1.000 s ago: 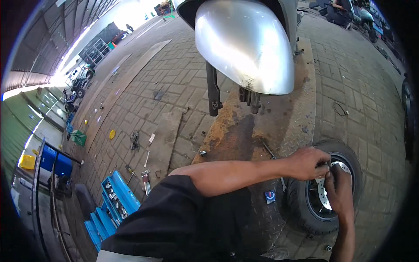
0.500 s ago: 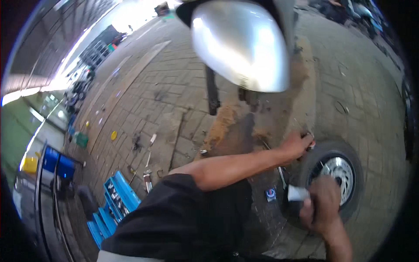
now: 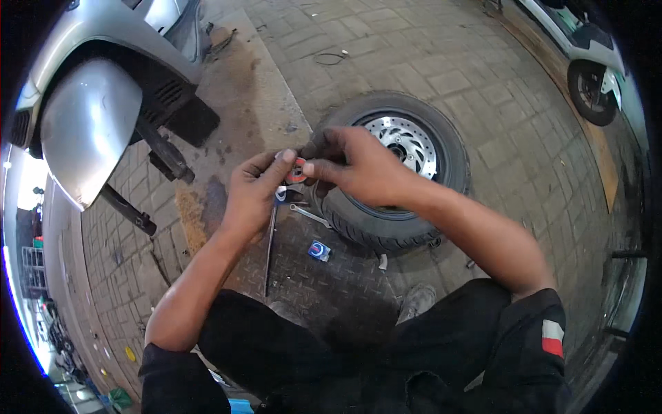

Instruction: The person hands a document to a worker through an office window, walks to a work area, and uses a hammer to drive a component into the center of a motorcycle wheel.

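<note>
My left hand (image 3: 256, 190) and my right hand (image 3: 355, 165) meet in front of me at a small round bearing (image 3: 296, 171) with a red face. Thumb and fingers of both hands pinch it from either side and cover part of its rim. Close beyond my right hand, the wheel (image 3: 452, 155) lies flat, its tyre on and its silver brake disc (image 3: 422, 145) facing up. Beneath my hands are a combination spanner (image 3: 312, 216) and a long thin metal rod (image 3: 269, 255). A small blue-and-white packet (image 3: 318, 250) rests nearer to me.
A silver scooter's front mudguard (image 3: 89, 131) and bare fork legs (image 3: 164, 152) hang at the left. A white scrap (image 3: 383, 262) lies beside the tyre. Further off are a wire loop (image 3: 331, 58) and another scooter's wheel (image 3: 592, 93) at the right.
The view has swung right, putting the scooter at the left. My right hand has come off the wheel to my left hand, and both now grip the bearing. The white scrap lies on the ground.
</note>
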A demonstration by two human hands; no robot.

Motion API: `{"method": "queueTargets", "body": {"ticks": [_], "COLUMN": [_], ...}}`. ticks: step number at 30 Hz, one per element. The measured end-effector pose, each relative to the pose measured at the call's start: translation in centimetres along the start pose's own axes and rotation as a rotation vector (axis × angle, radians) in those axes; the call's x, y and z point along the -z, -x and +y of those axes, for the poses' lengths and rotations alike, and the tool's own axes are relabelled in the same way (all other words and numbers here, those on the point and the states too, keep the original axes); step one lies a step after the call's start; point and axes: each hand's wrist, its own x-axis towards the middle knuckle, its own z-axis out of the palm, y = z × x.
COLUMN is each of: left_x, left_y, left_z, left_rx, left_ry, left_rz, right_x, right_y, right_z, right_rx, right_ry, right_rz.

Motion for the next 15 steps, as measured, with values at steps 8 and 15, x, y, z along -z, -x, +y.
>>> {"method": "queueTargets", "body": {"ticks": [8, 15], "left_x": [0.7, -1.8], "left_y": [-2.0, 2.1], "left_z": [-3.2, -20.3], "left_rx": [0.169, 0.097], "left_ry": [-0.647, -1.174], "left_rz": [-0.178, -0.925], "right_x": [8.6, 11.5], "right_y": [3.8, 3.1], "right_z": [10.5, 18.1], "right_rx": [-0.102, -0.367], "right_ry": [0.448, 0.977], "right_rz": [0.244, 0.385]}}
